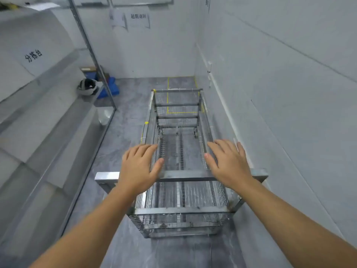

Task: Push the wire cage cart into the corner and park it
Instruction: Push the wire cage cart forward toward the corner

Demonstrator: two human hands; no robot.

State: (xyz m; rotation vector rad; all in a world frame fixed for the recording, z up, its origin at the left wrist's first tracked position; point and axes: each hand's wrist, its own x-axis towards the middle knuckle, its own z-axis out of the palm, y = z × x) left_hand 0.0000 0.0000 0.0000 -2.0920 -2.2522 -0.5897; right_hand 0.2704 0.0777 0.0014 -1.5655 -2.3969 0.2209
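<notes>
1 head-worn wide-angle view, facing forward and down, close above both hands, along the wire cage cart (179, 151) toward the room corner

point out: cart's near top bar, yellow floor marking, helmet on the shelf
near top bar (185, 174): head view, bare stretch between the two hands.
yellow floor marking (167, 97): head view, left tape line, seen through the cage.
helmet (87, 87): head view, dark inner shell.

"分拣台" on the left panel (32, 56); "超期退回" on the far-wall sheet (138, 16).
</notes>
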